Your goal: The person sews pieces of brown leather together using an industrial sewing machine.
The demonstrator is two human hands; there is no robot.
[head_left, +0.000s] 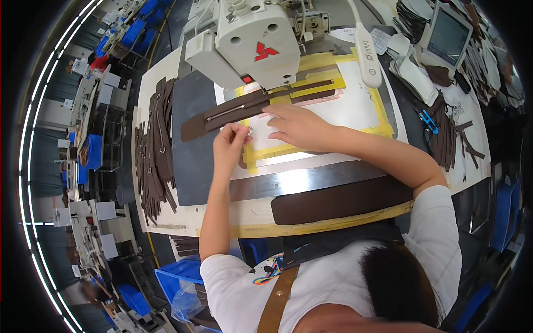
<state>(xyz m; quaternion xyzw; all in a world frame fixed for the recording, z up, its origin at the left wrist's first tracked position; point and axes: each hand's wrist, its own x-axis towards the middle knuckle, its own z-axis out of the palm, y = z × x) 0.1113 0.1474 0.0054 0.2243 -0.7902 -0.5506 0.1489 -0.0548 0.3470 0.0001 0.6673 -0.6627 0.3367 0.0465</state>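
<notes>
Under the head of a large white sewing machine (258, 47) lies a dark brown panel (194, 127) with a zipper (225, 114) along its length. It rests across a white template (327, 119) edged with yellow tape. Close to the panel's near edge, my left hand (229, 143) pinches a small silvery metal piece (250, 132), too small to name surely. My right hand (302, 126) is over the template, fingers stretched out and apart, fingertips near the panel's lower edge. Nothing shows in its grasp. Yellow strips (327, 80) lie by the panel's right end.
Brown straps with metal rings (158, 144) are piled at the left. Along the front lies a brown panel (344, 200) beside a metal strip (294, 180). Blue-handled snips (427, 121), more brown strips (444, 139) and a screen (447, 36) are at the right. A controller (366, 58) hangs above.
</notes>
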